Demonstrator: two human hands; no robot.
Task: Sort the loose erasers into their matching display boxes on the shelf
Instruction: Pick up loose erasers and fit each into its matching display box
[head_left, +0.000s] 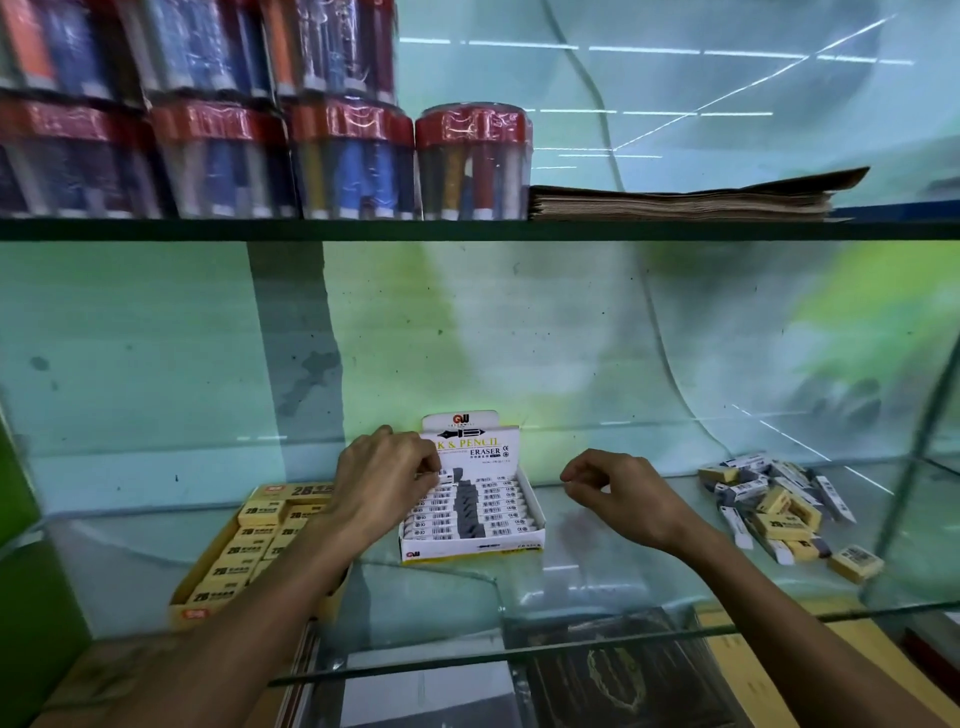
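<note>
Loose erasers (779, 506) piled right of right hand (618, 493)

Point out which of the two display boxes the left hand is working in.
The white ink-and-pencil eraser box in the middle, holding white-and-grey erasers. The left hand pinches an eraser at its back row; the yellow 2B box sits further left, under the forearm.

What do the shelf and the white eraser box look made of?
Clear greenish shelf: glass, glossy; see-through, reflective, with a crack line. White printed eraser display box: likely thin matte cardboard, judging by its folded walls and upright flap. The left hand pinches an eraser there.
</note>
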